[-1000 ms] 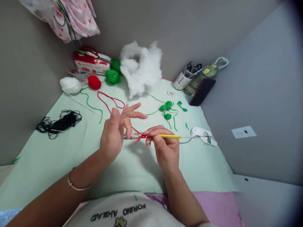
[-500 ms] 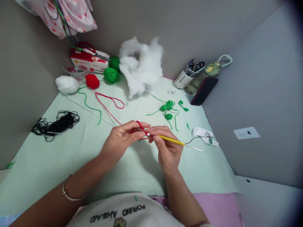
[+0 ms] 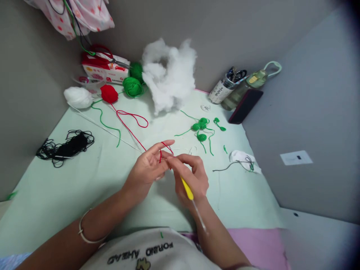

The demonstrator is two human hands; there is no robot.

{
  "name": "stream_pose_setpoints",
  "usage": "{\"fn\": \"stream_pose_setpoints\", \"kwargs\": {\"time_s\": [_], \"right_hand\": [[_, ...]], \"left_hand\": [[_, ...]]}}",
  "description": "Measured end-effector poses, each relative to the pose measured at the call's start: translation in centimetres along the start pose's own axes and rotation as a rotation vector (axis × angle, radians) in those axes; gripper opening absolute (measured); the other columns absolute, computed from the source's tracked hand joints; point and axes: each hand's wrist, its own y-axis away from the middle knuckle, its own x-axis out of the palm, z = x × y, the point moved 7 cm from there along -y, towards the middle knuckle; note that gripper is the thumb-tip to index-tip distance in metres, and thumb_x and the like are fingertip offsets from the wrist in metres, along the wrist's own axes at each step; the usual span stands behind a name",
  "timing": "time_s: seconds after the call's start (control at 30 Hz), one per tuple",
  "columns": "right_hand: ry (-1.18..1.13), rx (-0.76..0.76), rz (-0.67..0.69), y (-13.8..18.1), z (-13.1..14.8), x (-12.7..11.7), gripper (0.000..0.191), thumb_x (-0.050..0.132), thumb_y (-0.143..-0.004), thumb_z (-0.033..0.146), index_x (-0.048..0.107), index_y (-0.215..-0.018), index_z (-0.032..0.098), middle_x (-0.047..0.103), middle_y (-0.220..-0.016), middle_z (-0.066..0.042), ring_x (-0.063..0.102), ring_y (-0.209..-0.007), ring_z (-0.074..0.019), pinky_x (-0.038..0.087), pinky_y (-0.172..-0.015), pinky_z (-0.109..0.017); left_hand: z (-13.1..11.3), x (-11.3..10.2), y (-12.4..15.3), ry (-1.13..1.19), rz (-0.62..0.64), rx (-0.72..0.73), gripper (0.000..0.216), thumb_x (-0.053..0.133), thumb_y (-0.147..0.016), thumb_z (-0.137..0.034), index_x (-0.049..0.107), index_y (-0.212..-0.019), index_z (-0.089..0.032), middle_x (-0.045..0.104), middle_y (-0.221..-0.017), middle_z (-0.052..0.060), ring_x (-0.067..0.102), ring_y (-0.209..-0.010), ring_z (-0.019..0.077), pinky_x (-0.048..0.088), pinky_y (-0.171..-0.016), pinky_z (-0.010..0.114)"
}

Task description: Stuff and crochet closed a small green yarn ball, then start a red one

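My left hand (image 3: 147,168) is closed on a strand of red yarn (image 3: 129,129), which loops over its forefinger and runs back to a red yarn ball (image 3: 109,93). My right hand (image 3: 191,176) grips a crochet hook with a yellow handle (image 3: 187,188). The hook's tip sits at the red loop between the two hands, and its metal tail points down toward my body. Both hands meet above the pale green mat (image 3: 84,176).
At the back lie a white yarn ball (image 3: 78,97), green yarn balls (image 3: 132,86), white stuffing (image 3: 168,77) and a red box (image 3: 104,68). Black yarn (image 3: 66,144) lies left. Green crocheted pieces (image 3: 200,127), a tin with scissors (image 3: 225,87), a bottle (image 3: 247,86) and a phone (image 3: 245,106) sit right.
My left hand closed from spread fingers onto the red yarn. My right hand swung the hook, so its tail now points toward my body instead of out to the right.
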Motion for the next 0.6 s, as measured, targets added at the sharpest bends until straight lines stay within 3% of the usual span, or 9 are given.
{"fn": "stream_pose_setpoints", "kwargs": {"time_s": [0.1,0.23,0.33,0.43,0.5,0.6], "right_hand": [[-0.201,0.147,-0.036,-0.7,-1.3,-0.6,0.03,0.059,-0.096,0.01,0.075,-0.114,0.029,0.071,-0.095,-0.005,0.069,-0.084,-0.0183,0.061,-0.071,-0.034],[-0.569,0.389,-0.118,-1.0,-3.3,-0.7,0.02,0.056,-0.1,0.02,0.076,-0.1,0.026,0.065,-0.086,-0.002,0.063,-0.066,-0.0138,0.056,-0.058,-0.031],[-0.441,0.346,-0.035,-0.8,-2.6,0.0,0.021,0.059,-0.099,0.018,0.077,-0.103,0.028,0.067,-0.091,-0.003,0.066,-0.075,-0.0152,0.056,-0.063,-0.031],[-0.176,0.175,-0.03,-0.6,-1.3,-0.2,0.029,0.064,-0.094,0.01,0.078,-0.11,0.03,0.071,-0.104,-0.006,0.068,-0.093,-0.019,0.057,-0.075,-0.034],[-0.249,0.218,-0.078,-0.6,-1.9,-0.7,0.027,0.063,-0.095,0.011,0.078,-0.108,0.03,0.072,-0.1,-0.005,0.068,-0.089,-0.018,0.057,-0.075,-0.034],[-0.572,0.435,-0.14,-0.6,-3.9,-0.9,0.02,0.06,-0.099,0.019,0.078,-0.098,0.028,0.069,-0.089,-0.002,0.063,-0.069,-0.0132,0.053,-0.062,-0.03]], "left_hand": [[0.4,0.3,-0.2,0.1,0.055,-0.115,0.04,0.079,-0.085,-0.027,0.072,-0.124,-0.019,0.054,-0.067,-0.006,0.025,-0.046,0.0008,0.022,-0.044,0.017],[-0.3,-0.3,-0.5,0.114,-0.013,-0.03,0.033,0.079,-0.084,-0.019,0.077,-0.117,-0.022,0.06,-0.079,-0.003,0.028,-0.047,-0.0013,0.023,-0.043,0.015],[-0.3,-0.2,-0.2,0.049,-0.065,0.051,0.044,0.081,-0.081,-0.016,0.075,-0.123,-0.028,0.06,-0.083,-0.003,0.036,-0.052,0.0002,0.024,-0.044,0.013],[0.7,0.4,0.0,0.091,-0.024,-0.042,0.047,0.08,-0.084,-0.019,0.072,-0.129,-0.027,0.056,-0.075,-0.004,0.033,-0.051,0.0006,0.025,-0.044,0.013],[1.1,0.6,0.0,0.155,0.015,-0.12,0.038,0.077,-0.085,-0.02,0.075,-0.124,-0.022,0.05,-0.067,-0.006,0.025,-0.047,-0.0001,0.024,-0.043,0.013],[0.6,0.1,-0.3,0.185,0.009,-0.088,0.029,0.077,-0.084,-0.017,0.08,-0.113,-0.019,0.045,-0.062,-0.007,0.021,-0.045,-0.0007,0.023,-0.043,0.014]]}}
